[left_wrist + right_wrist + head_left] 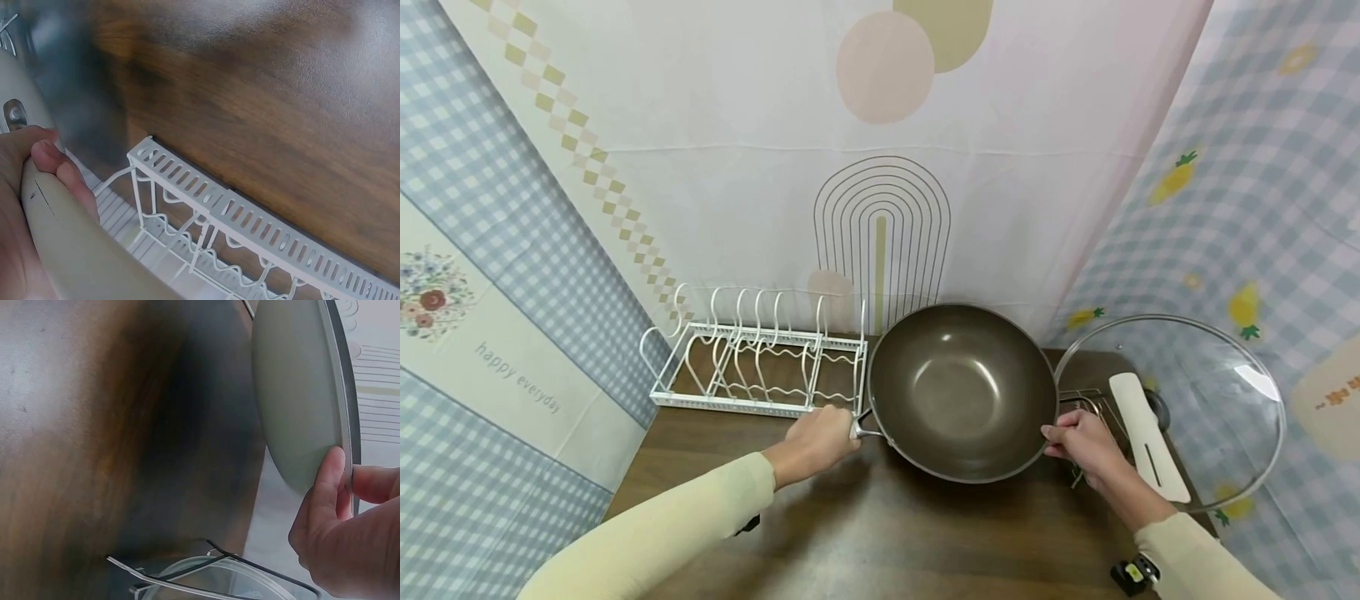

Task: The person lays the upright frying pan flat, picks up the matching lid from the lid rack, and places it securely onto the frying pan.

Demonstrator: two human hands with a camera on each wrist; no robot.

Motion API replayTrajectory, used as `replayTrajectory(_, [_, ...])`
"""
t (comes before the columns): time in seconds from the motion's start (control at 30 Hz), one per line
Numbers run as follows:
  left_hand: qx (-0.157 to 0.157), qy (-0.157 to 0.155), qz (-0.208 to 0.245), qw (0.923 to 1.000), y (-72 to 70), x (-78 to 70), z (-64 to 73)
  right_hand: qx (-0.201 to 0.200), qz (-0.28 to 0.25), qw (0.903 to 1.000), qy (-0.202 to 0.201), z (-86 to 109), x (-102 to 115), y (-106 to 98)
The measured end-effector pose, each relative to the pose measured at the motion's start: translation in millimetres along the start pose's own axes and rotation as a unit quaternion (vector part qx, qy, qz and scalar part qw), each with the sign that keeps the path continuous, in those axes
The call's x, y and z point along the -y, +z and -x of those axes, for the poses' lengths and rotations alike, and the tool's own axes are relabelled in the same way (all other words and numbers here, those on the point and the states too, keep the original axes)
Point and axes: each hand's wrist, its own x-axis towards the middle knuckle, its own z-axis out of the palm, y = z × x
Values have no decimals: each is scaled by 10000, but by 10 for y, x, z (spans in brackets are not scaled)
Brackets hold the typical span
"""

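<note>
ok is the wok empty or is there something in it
Empty: in the head view, the wok held between left hand and right hand shows only its bare dark inside with light glints.

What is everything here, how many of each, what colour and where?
Pan: 1, brown inside, centre
Wire rack: 1, white, left of pan
Glass lid: 1, clear, far right
Slotted piece: 1, white, by lid
Round part: 1, black, by slotted piece
Wire stand: 1, metallic, near lid
Table: 1, brown, beneath
Printed cloth: 1, mostly white, behind
Checked cloths: 2, blue-white, left and right
Wrist devices: 2, black, lower foreground
Sleeves: 2, cream, lower foreground
Left hand: 1, bare, gripping pan handle
Right hand: 1, bare, pinching pan rim
</note>
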Motion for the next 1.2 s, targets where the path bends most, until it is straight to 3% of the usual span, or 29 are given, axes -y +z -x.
replayTrajectory(0.63, [-165,10,-412,9990,122,117,-38,-194,-704,9972,158,34,-134,182])
replayTrajectory(1.2, [-562,87,-675,9961,183,176,-62,-318,-1055,9938,174,31,-253,303])
